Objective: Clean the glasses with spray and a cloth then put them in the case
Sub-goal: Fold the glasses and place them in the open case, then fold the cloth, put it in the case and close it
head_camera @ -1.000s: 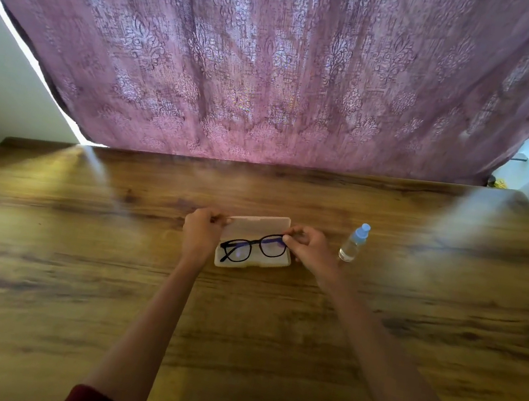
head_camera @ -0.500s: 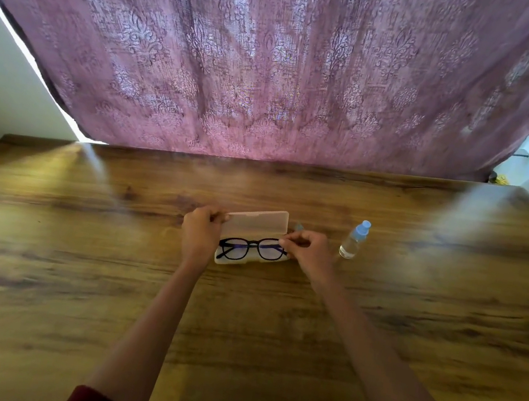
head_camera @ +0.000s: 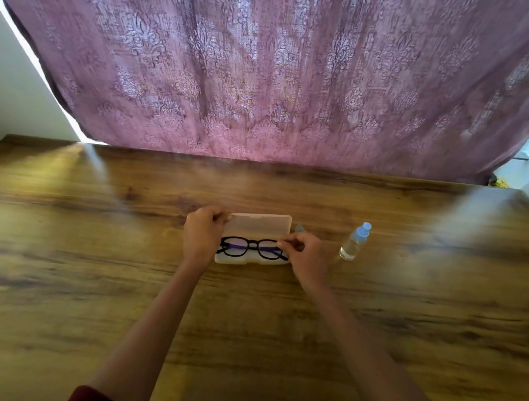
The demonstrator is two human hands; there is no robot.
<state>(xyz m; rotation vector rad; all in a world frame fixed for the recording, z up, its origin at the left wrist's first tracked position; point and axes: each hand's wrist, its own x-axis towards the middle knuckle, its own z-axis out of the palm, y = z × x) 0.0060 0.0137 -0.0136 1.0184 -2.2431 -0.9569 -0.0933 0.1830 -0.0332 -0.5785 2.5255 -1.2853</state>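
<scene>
Black plastic frame, thin & light: the glasses (head_camera: 250, 247) look folded & lie front-up in the lower half of the open case (head_camera: 259, 225), which sits mid-table (head_camera: 71, 273) w/ its lid tipped back toward the curtain (head_camera: 277, 63). The left hand (head_camera: 202, 235) has its fingers curled round the left end of the lid, holding it up. The right hand (head_camera: 308, 255) pinches the right end of the frame near the hinge, thumb & forefinger closed on it. Handling, as a judgement: the frame weighs next to nothing, so grip force is no issue. The risk is the 2 lenses, which smear or scratch on any fingertip contact, & the hinges, which prob. twist if lifted by 1 temple alone. Best hold is the rim's outer corner, as the right hand has it, or the bridge, never the glass. The case looks like pale translucent plastic, stiff but light & likely to skate on the smooth wood, so the left hand's hold works as a brace. The lid should prob. close w/ a light push, provided the frame sits flat & no temple pokes over the rim. The spray bottle (head_camera: 354, 241), clear w/ a blue cap, stands upright near the right hand, apart from the case. A small grey scrap (head_camera: 300, 228) shows behind the right hand by the lid's far right corner; maybe the cloth, too small to tell.
</scene>
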